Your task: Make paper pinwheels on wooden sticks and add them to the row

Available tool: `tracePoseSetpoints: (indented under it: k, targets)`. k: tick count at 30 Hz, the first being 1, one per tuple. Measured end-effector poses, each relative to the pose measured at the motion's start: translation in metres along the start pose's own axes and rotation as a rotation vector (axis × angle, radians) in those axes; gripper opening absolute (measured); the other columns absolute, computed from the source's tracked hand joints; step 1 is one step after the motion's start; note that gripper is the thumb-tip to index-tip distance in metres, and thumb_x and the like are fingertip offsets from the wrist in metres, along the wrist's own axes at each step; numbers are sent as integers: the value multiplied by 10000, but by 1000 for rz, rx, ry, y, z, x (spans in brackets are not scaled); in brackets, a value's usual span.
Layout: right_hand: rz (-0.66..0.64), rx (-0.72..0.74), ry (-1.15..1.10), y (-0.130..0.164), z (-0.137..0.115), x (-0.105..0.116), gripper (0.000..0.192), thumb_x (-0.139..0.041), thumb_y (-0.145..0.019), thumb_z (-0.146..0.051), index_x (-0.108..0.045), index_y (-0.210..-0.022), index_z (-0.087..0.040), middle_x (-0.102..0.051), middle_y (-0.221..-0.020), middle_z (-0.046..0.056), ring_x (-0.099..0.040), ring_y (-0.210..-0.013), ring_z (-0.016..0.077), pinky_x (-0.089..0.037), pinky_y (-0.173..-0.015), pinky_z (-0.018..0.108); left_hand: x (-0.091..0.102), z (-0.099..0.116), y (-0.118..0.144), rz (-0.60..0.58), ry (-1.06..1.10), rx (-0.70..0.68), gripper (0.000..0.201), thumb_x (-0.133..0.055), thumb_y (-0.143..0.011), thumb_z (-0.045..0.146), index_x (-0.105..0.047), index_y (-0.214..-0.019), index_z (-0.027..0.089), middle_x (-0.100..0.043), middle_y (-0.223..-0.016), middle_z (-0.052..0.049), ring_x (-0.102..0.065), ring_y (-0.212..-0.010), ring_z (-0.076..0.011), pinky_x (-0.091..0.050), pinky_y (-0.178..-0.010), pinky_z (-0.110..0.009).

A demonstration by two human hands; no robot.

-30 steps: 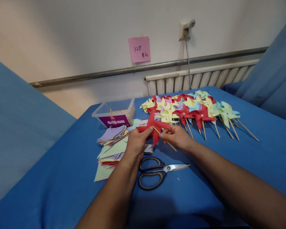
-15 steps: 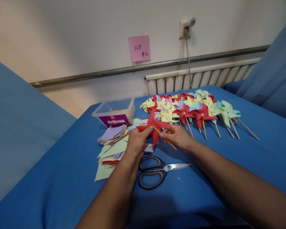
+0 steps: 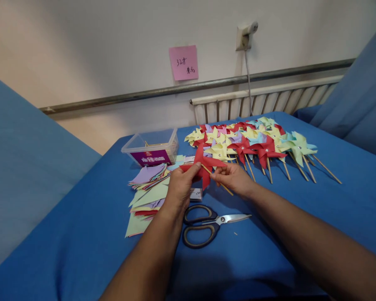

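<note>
In front of me a red paper pinwheel [image 3: 203, 155] is held up between both hands, its back toward me. My left hand [image 3: 182, 184] pinches its centre, the thumb against the end of a thin wooden stick [image 3: 226, 189]. That stick slants down to the right across the back of the paper. My right hand [image 3: 232, 179] is closed on the stick's middle, finger and thumb together. Below the hands lie dark-handled scissors [image 3: 217, 220], blades pointing right. Behind my left hand a small printed box [image 3: 195, 194] is partly hidden.
Finished pinwheels [image 3: 266, 151] on sticks lie in rows at the back right. At the left are stacks of coloured paper [image 3: 148, 196] and a clear plastic box [image 3: 153, 146] with sticks inside. A blue cloth [image 3: 90, 217] covers the table. Behind are a radiator [image 3: 269, 96] and pipe.
Almost nothing differs. Both hands keep the same hold on the pinwheel and stick, and the whole view has shifted very slightly.
</note>
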State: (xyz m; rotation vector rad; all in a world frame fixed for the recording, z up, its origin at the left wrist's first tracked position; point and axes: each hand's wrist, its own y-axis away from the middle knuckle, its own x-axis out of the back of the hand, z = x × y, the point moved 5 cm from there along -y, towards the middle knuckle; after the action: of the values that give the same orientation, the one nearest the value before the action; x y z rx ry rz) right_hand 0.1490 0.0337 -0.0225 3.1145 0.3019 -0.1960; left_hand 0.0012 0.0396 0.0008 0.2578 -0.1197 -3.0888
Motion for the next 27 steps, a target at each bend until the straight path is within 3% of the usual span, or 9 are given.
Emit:
tracePoseSetpoints:
  k: [14,22,27]
  targets:
    - [8,55,61,3,0,-2,330,-776,-633,-435,-573,-561,-186,-557,-500,-24,-478,-487,100,-366,-498,241,4,-3,-4,57,-87,-52,251,-798,-563,352,-676,-591,134,-671,-587,-35,-573,-532,-143,-455,-571,-264]
    - [85,63,49,0,4,2,316,-771,-630,-410,-564,-556,-183,-536,-499,-34,-437,-463,86,-344,-488,246,0,-4,-2,27,48,-5,273,-817,-566,354,-698,-652,123,-688,-636,-43,-602,-578,-151,-486,-630,-283]
    - [61,52,56,0,2,2,307,-773,-643,-399,-574,-551,-184,-546,-499,-25,-455,-467,91,-355,-495,248,-1,-2,-1,6,35,-4,285,-838,-538,341,-717,-660,114,-702,-657,-55,-607,-585,-161,-496,-637,-297]
